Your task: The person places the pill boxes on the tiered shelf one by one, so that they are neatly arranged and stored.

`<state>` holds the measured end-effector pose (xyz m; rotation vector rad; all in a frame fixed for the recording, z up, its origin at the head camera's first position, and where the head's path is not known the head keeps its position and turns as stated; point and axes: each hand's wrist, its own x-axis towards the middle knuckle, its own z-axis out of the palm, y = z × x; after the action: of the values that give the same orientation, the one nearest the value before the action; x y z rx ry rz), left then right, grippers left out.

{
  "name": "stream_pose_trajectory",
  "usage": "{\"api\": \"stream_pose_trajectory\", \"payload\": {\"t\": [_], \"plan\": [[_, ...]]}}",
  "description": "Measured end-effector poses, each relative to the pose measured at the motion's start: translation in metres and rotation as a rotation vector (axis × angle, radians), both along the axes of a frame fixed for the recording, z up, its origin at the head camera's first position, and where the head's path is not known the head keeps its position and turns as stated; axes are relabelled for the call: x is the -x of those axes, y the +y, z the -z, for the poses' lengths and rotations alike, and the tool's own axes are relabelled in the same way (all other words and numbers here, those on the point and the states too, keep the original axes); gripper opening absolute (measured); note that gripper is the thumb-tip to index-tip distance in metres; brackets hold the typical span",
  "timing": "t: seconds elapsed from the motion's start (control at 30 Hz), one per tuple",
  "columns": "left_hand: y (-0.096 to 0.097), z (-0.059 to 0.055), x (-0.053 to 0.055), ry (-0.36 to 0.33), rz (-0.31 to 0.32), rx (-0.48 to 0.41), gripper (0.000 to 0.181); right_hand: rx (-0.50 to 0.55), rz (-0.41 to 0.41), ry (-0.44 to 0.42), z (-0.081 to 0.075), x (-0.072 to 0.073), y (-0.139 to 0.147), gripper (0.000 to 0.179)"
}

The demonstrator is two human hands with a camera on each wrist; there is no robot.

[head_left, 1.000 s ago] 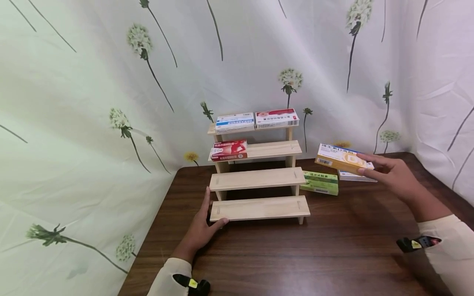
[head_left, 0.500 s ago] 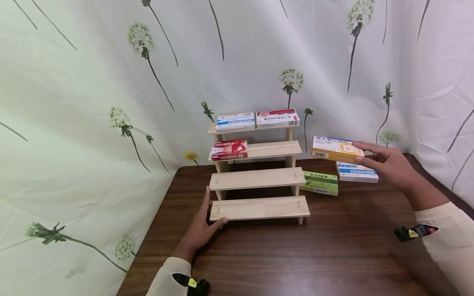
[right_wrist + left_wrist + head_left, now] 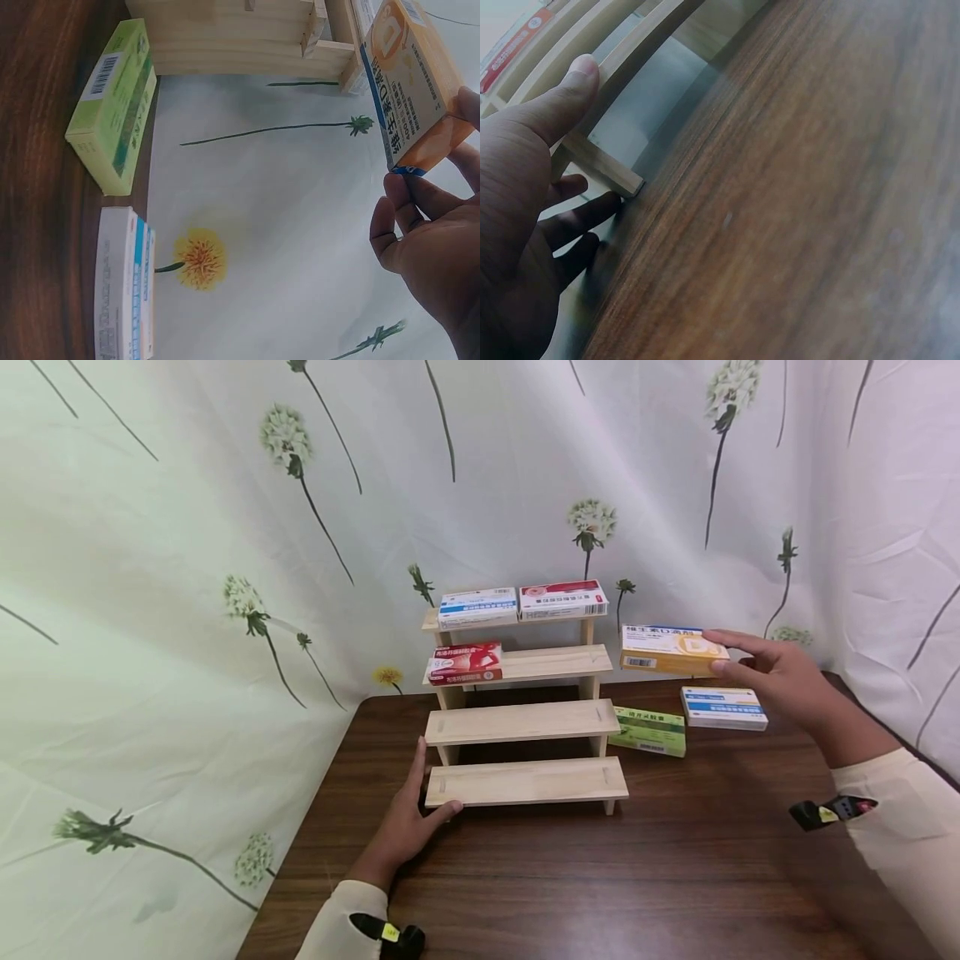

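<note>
My right hand (image 3: 783, 681) pinches one end of a yellow-and-white medicine box (image 3: 667, 652), thumb at the front and fingers behind. That box is in the air, right of a four-step wooden display stand (image 3: 525, 781) and above the table. In the right wrist view, the same medicine box (image 3: 409, 82) tilts at the upper right. My left hand (image 3: 405, 827) touches the lowest step's left end. In the left wrist view its thumb (image 3: 583, 71) lies on the step's edge, the other fingers extended loosely beside the leg.
A white-and-blue box (image 3: 477, 607) and a red-and-white box (image 3: 562, 600) lie on the top step, a red box (image 3: 465, 663) on the one below. On the dark table (image 3: 525, 885), right of the stand, lie a green box (image 3: 648, 731) and another white-and-blue box (image 3: 724, 708). A flowered curtain (image 3: 487, 485) hangs behind.
My right hand has lifted the yellow-and-white medicine box and carried it left toward the stand, uncovering the white-and-blue box on the table. The left hand has stayed put.
</note>
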<state>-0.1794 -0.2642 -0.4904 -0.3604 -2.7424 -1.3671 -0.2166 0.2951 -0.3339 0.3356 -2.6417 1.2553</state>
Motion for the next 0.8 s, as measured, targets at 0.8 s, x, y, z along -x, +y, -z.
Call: {"api": "stream_pose_trajectory", "payload": {"t": [0.8], "plan": [[0.001, -0.003, -0.002, -0.008, 0.005, -0.013, 0.12, 0.036, -0.224, 0.084, -0.003, 0.024, -0.032, 0.051]]}}
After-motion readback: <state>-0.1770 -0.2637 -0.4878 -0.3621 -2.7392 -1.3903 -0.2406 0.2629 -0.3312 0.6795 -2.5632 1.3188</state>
